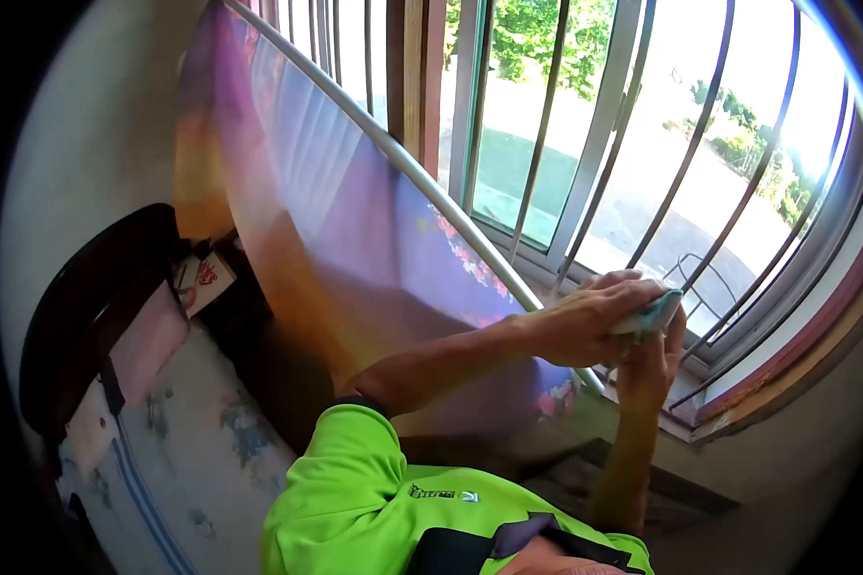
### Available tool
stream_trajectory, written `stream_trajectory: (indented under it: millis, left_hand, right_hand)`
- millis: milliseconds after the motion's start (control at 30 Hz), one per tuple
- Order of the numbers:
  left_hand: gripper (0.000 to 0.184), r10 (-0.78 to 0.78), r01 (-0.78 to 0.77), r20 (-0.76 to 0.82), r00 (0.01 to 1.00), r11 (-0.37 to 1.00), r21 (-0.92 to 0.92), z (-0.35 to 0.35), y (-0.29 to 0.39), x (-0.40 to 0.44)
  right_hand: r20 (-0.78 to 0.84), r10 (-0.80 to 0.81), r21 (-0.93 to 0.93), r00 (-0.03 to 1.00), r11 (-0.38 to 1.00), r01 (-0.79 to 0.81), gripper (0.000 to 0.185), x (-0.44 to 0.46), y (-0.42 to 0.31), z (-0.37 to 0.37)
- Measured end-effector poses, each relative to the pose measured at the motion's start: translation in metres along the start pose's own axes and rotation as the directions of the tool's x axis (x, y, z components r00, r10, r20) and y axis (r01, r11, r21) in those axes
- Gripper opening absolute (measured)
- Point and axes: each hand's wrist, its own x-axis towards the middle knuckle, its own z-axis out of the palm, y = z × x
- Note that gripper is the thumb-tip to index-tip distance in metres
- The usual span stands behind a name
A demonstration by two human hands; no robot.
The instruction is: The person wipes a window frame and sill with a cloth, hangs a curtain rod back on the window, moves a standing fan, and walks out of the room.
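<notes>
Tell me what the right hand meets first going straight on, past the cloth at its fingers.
Likely one of the dark window bars, beyond the cloth at the right hand. Depth is unclear in this single view, so I can't judge the gap.

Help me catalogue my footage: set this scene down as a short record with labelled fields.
Wearer: bright green shirt, both arms reaching forward
Left hand: gripping a small pale teal item
Right hand: at the same item, lower in view
Item: looks like cloth; exact kind unclear
Pole: pale, slanting across the view, passing behind the left arm
Fabric: multicoloured, floral in places, spread below the pole
Window: barred; greenery outside
Bed: lower left, floral cover
</notes>
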Motion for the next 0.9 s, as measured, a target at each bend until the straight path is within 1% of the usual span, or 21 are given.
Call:
stream_trajectory:
  millis: [67, 100, 133, 167, 200, 233, 267, 300, 333, 400, 467, 500, 533, 600, 633, 667, 700, 733, 800, 867, 900]
  left_hand:
    - [0.076, -0.176, 0.152, -0.024, 0.984, 0.903, -0.403, 0.01, -0.02, -0.015]
    - [0.064, -0.262, 0.222, -0.077, 0.962, 0.914, -0.341, 0.003, -0.016, -0.015]
    - [0.054, -0.352, 0.349, -0.082, 0.933, 0.936, -0.041, 0.013, -0.024, -0.02]
    - [0.046, -0.31, 0.31, 0.003, 0.951, 0.95, -0.037, 0.033, -0.042, -0.024]
    - [0.042, -0.109, 0.062, 0.151, 0.983, 0.956, 0.288, 0.071, -0.064, -0.026]
    - [0.039, 0.035, -0.226, 0.344, 0.938, 0.814, 0.534, 0.1, -0.076, -0.026]
    - [0.038, 0.044, -0.371, 0.488, 0.872, 0.71, 0.598, 0.103, -0.053, -0.019]
    - [0.038, 0.053, -0.43, 0.568, 0.821, 0.712, 0.555, 0.118, -0.059, -0.022]
    - [0.038, 0.063, -0.45, 0.574, 0.816, 0.693, 0.563, 0.114, -0.06, -0.027]
    - [0.044, 0.12, -0.368, 0.523, 0.844, 0.838, 0.402, 0.084, -0.066, -0.045]
    - [0.051, 0.157, -0.278, 0.468, 0.869, 0.939, 0.201, 0.041, -0.07, -0.063]
    - [0.064, -0.248, 0.192, 0.664, 0.706, 0.969, 0.157, 0.0, -0.048, -0.043]
    - [0.072, -0.422, 0.469, 0.608, 0.673, 0.879, 0.091, -0.031, -0.025, -0.029]
    - [0.07, -0.543, 0.63, 0.322, 0.775, 0.629, -0.456, -0.045, -0.036, -0.025]
    - [0.07, -0.543, 0.631, 0.325, 0.775, 0.629, -0.455, -0.042, -0.036, -0.021]
    - [0.065, -0.472, 0.469, 0.154, 0.868, 0.676, -0.568, -0.036, -0.034, -0.014]
    - [0.061, -0.393, 0.282, -0.031, 0.919, 0.711, -0.644, -0.035, -0.032, -0.007]
    - [0.061, -0.386, 0.279, -0.029, 0.922, 0.715, -0.641, -0.04, -0.031, -0.001]
    - [0.051, -0.359, 0.327, 0.036, 0.933, 0.8, -0.503, -0.051, -0.027, 0.012]
    - [0.042, -0.451, 0.354, -0.214, 0.866, 0.857, -0.374, -0.083, -0.03, 0.024]
    - [0.035, -0.174, 0.22, -0.445, 0.879, 0.974, 0.054, -0.11, -0.053, 0.03]
  right_hand:
    - [-0.145, -0.108, -0.123, 0.984, 0.988, 0.09, 0.044, -0.002, -0.023, 0.005]
    - [-0.161, -0.126, -0.304, 0.979, 0.95, 0.072, 0.043, -0.005, -0.036, 0.012]
    - [-0.167, -0.166, -0.47, 0.972, 0.88, 0.07, 0.041, -0.006, -0.043, 0.015]
    - [0.213, -0.094, -0.665, 0.972, 0.715, 0.215, 0.04, -0.014, -0.039, 0.019]
    - [0.519, 0.069, -0.756, 0.852, 0.502, 0.42, 0.04, -0.022, -0.029, 0.033]
    - [0.789, 0.135, -0.607, 0.599, 0.022, 0.795, 0.047, -0.023, -0.04, 0.078]
    - [0.773, 0.392, -0.634, 0.499, 0.446, 0.632, 0.048, -0.017, -0.025, 0.101]
    - [0.874, 0.313, -0.485, 0.373, 0.497, 0.719, 0.041, -0.009, -0.015, 0.109]
    - [0.88, 0.295, -0.473, 0.371, 0.483, 0.737, 0.041, -0.001, -0.015, 0.104]
    - [0.684, 0.418, -0.722, 0.598, 0.268, 0.638, 0.039, 0.018, -0.026, 0.078]
    - [0.527, 0.41, -0.839, 0.745, 0.109, 0.533, 0.041, 0.037, -0.041, 0.033]
    - [0.526, 0.279, -0.85, 0.803, 0.159, 0.502, 0.042, 0.039, -0.045, 0.013]
    - [0.511, 0.144, -0.852, 0.848, 0.214, 0.477, 0.042, 0.043, -0.054, 0.016]
    - [0.433, 0.059, -0.876, 0.899, 0.263, 0.405, 0.044, 0.04, -0.057, 0.033]
    - [0.426, 0.022, -0.868, 0.905, 0.294, 0.401, 0.046, 0.039, -0.052, 0.038]
    - [0.417, -0.015, -0.858, 0.909, 0.325, 0.398, 0.047, 0.038, -0.047, 0.045]
    - [0.392, 0.047, -0.881, 0.919, 0.307, 0.36, 0.047, 0.037, -0.041, 0.058]
    - [0.393, 0.038, -0.88, 0.919, 0.306, 0.364, 0.047, 0.042, -0.035, 0.065]
    - [0.604, -0.108, -0.746, 0.79, 0.272, 0.608, 0.053, 0.052, -0.026, 0.071]
    - [0.519, -0.133, -0.738, 0.845, 0.429, 0.521, 0.058, 0.044, -0.037, 0.071]
    - [0.525, -0.199, -0.739, 0.827, 0.376, 0.559, 0.062, 0.044, -0.039, 0.056]
